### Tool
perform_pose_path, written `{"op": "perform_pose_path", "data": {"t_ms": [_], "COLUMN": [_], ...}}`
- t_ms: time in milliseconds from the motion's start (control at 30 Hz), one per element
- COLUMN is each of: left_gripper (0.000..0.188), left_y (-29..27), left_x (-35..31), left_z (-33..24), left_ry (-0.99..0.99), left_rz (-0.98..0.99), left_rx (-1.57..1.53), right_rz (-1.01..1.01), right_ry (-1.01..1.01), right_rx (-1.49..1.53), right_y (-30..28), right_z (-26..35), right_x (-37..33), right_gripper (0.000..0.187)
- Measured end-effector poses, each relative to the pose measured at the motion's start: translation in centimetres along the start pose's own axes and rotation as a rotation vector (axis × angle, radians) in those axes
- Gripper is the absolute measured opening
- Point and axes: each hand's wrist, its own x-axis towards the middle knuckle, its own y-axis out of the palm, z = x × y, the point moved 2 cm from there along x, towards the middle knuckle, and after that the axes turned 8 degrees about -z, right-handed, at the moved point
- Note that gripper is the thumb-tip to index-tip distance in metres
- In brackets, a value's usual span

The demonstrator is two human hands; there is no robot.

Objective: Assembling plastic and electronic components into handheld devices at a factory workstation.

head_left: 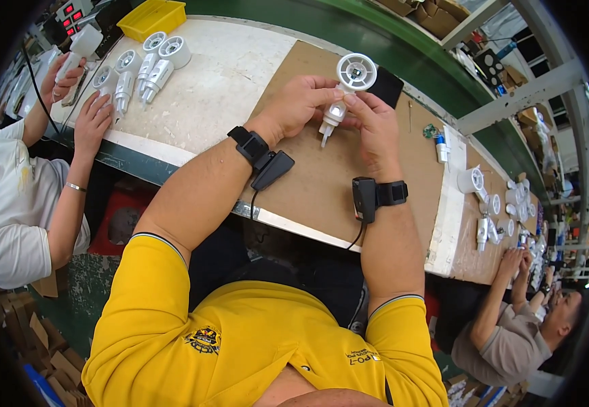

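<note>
Yellow shirt (260,332): worn by the person in view, across the bottom; both bare forearms reach up and inward over the bench.
Wrist straps (250,144): black, one on each wrist, each carrying a small black box with a cable.
Left hand (298,105): fingers and thumb pinched on the device's narrow neck, from the left.
Right hand (374,122): thumb and fingers clamped on the same neck, from the right, close to the left hand.
White device (334,114): held between both hands above the bench, its round, spoked head uppermost and its tapered body slanting down to a thin tip.
Brown board (403,169): flat on the bench beneath the hands.
Blue-and-white tube (441,150): to the right, with a small green piece (431,130) just beside it.
Dark slab (387,85): flat, behind the device's head.
Left neighbour (26,210): in a white shirt, one hand gripping a white part, the other near several white devices (157,80) on the bench.
Right neighbour (508,346): in a grey-brown shirt, hands at the bench near more white parts (471,180).
Yellow bin (150,22): at the far left edge of the bench.
</note>
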Motion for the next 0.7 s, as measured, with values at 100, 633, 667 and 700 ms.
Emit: {"op": "perform_pose_path", "data": {"t_ms": [100,633,667,700], "left_gripper": [0.032,0.033,0.033,0.033], "left_y": [0.09,-0.12,-0.25,-0.36], "left_x": [-0.09,-0.06,0.05,0.17], "left_z": [-0.11,-0.1,0.0,0.08], "left_ry": [0.0,-0.019,-0.007,0.006], "left_rz": [0.001,0.006,0.009,0.011], "left_rx": [-0.011,0.008,0.002,-0.004], "right_rz": [0.003,0.023,0.024,0.025], "right_ry": [-0.001,-0.002,-0.005,-0.008], "right_rx": [-0.017,0.003,-0.007,-0.016], "right_y": [-0.01,-0.16,-0.04,0.09], "right_z": [0.04,-0.17,-0.06,0.04], "right_x": [0.0,0.1,0.05,-0.01], "right_gripper": [0.029,0.03,0.03,0.03]}}
